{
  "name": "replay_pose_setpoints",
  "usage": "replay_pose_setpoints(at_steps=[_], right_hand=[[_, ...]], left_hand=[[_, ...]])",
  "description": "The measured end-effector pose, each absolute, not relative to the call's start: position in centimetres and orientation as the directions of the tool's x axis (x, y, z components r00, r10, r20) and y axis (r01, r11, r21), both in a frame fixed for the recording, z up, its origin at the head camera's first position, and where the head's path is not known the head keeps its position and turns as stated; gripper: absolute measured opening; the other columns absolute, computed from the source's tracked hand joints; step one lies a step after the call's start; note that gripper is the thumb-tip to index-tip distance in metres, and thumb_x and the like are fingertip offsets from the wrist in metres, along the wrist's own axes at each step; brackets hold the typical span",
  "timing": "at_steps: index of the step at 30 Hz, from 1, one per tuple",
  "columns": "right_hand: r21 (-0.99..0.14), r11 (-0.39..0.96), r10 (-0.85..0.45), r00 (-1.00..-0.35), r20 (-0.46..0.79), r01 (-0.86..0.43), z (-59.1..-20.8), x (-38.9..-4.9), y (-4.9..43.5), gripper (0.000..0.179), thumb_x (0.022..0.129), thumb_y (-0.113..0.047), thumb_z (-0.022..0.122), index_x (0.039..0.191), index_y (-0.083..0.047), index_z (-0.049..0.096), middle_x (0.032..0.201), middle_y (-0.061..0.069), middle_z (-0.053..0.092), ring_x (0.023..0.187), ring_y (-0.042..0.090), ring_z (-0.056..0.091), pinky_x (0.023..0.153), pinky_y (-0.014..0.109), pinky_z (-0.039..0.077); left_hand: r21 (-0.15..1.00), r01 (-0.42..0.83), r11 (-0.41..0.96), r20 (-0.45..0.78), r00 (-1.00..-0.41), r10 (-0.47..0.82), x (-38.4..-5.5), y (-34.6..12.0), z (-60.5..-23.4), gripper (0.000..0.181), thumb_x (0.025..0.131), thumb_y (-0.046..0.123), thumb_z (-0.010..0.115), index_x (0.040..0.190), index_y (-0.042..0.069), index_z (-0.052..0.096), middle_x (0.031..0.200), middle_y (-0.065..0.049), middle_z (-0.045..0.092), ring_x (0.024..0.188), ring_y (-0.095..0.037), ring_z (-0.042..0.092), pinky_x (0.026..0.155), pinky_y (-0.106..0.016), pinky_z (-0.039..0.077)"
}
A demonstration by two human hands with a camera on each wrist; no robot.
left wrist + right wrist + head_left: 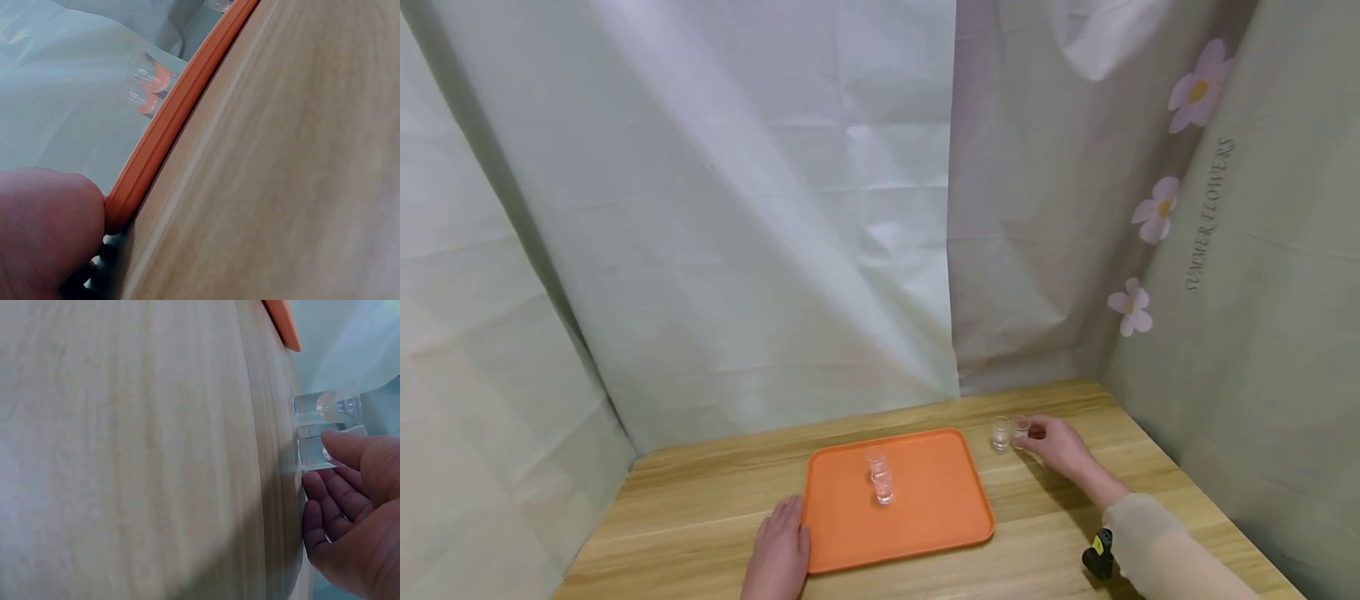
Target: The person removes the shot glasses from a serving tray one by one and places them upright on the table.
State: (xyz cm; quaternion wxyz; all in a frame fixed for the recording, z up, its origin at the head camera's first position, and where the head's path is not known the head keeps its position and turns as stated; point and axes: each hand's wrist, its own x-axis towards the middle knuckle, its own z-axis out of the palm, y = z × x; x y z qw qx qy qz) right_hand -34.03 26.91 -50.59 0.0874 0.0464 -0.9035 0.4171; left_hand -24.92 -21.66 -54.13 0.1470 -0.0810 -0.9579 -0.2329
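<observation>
My right hand [1056, 443] pinches a small clear shot glass [1020, 431] at the table's back right. In the right wrist view its thumb lies across the glass [314, 454], the other fingers curling behind. A second shot glass [1001, 433] stands just left of it. Two more shot glasses, a nearer one [883, 489] and a farther one [876, 460], stand on an orange tray [940, 508], overlapping in the head view. Flat beside the tray's left edge lies my left hand [779, 550], fingers extended and thumb against the rim.
The wooden table [700, 492] carries the tray near its middle. Pale curtains [737, 250] hang behind the table and along both sides; the right one has printed flowers [1155, 210]. A black device [1099, 557] is at my right wrist.
</observation>
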Motion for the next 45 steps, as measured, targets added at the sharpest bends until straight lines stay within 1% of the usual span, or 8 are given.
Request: replay_pose_setpoints(at_steps=[11, 19, 26, 31, 35, 38, 42, 45], right_hand=[[-0.732, 0.661, -0.021, -0.979, 0.2, -0.164, -50.3, -34.1, 27.2, 0.043, 0.1, -0.016, 0.083, 0.132, 0.011, 0.071, 0.118, 0.025, 0.076, 0.113, 0.044, 0.073, 0.098, 0.06, 0.06], [-0.752, 0.647, 0.0, -0.986, 0.166, -0.127, -50.7, -34.4, 26.7, 0.043, 0.102, -0.017, 0.082, 0.133, 0.01, 0.071, 0.119, 0.023, 0.076, 0.115, 0.042, 0.072, 0.1, 0.059, 0.06], [-0.778, 0.609, -0.029, -0.984, 0.173, -0.155, -50.6, -33.9, 26.8, 0.048, 0.098, -0.013, 0.085, 0.135, 0.013, 0.067, 0.117, 0.023, 0.076, 0.112, 0.042, 0.073, 0.098, 0.057, 0.062], [-0.793, 0.583, -0.064, -0.983, 0.171, -0.176, -50.3, -32.9, 26.8, 0.059, 0.099, -0.012, 0.084, 0.144, 0.016, 0.059, 0.131, 0.035, 0.07, 0.121, 0.05, 0.07, 0.106, 0.06, 0.059], [-0.793, 0.587, -0.063, -0.986, 0.156, -0.163, -49.7, -32.0, 26.7, 0.074, 0.101, -0.014, 0.082, 0.155, 0.019, 0.044, 0.151, 0.042, 0.053, 0.134, 0.057, 0.061, 0.113, 0.064, 0.052], [-0.783, 0.605, -0.039, -0.987, 0.154, -0.146, -49.0, -31.3, 26.5, 0.086, 0.102, -0.019, 0.082, 0.162, 0.018, 0.033, 0.159, 0.043, 0.043, 0.141, 0.061, 0.052, 0.116, 0.068, 0.047], [-0.749, 0.643, -0.028, -0.982, 0.187, -0.161, -47.8, -30.5, 26.3, 0.091, 0.102, -0.026, 0.082, 0.165, 0.016, 0.03, 0.161, 0.041, 0.042, 0.143, 0.065, 0.045, 0.116, 0.072, 0.045], [-0.738, 0.647, -0.042, -0.975, 0.217, -0.192, -47.1, -30.0, 26.0, 0.089, 0.103, -0.025, 0.082, 0.164, 0.016, 0.032, 0.163, 0.041, 0.042, 0.145, 0.066, 0.043, 0.117, 0.072, 0.043]], left_hand=[[0.415, 0.23, 0.88, 0.305, -0.947, 0.104, -24.8, -21.4, -53.4, 0.048, 0.106, 0.003, 0.063, 0.149, -0.017, 0.055, 0.152, -0.037, 0.057, 0.146, -0.058, 0.048, 0.122, -0.072, 0.037], [0.398, 0.239, 0.886, 0.319, -0.941, 0.111, -24.5, -21.7, -53.3, 0.047, 0.106, 0.002, 0.064, 0.148, -0.018, 0.056, 0.151, -0.037, 0.058, 0.146, -0.059, 0.048, 0.122, -0.072, 0.037], [0.406, 0.234, 0.884, 0.317, -0.943, 0.104, -24.4, -21.7, -53.3, 0.047, 0.107, 0.004, 0.064, 0.148, -0.017, 0.056, 0.152, -0.037, 0.057, 0.146, -0.058, 0.048, 0.121, -0.073, 0.037], [0.409, 0.247, 0.878, 0.335, -0.936, 0.108, -24.5, -21.7, -53.6, 0.047, 0.107, 0.004, 0.063, 0.148, -0.017, 0.056, 0.152, -0.037, 0.057, 0.145, -0.058, 0.049, 0.121, -0.073, 0.037], [0.397, 0.268, 0.878, 0.379, -0.919, 0.11, -24.6, -21.8, -53.9, 0.046, 0.105, 0.002, 0.064, 0.145, -0.018, 0.058, 0.148, -0.037, 0.06, 0.14, -0.059, 0.053, 0.118, -0.073, 0.04], [0.392, 0.276, 0.878, 0.393, -0.913, 0.111, -24.5, -21.8, -53.9, 0.045, 0.103, 0.002, 0.065, 0.143, -0.018, 0.06, 0.146, -0.038, 0.061, 0.139, -0.06, 0.054, 0.116, -0.074, 0.041], [0.404, 0.263, 0.876, 0.365, -0.924, 0.11, -24.4, -21.8, -53.7, 0.046, 0.105, 0.002, 0.064, 0.146, -0.018, 0.057, 0.149, -0.037, 0.059, 0.143, -0.059, 0.051, 0.119, -0.074, 0.039], [0.398, 0.26, 0.88, 0.369, -0.923, 0.106, -24.6, -21.8, -54.0, 0.046, 0.105, 0.003, 0.063, 0.146, -0.018, 0.058, 0.148, -0.037, 0.06, 0.142, -0.059, 0.052, 0.12, -0.072, 0.038]])
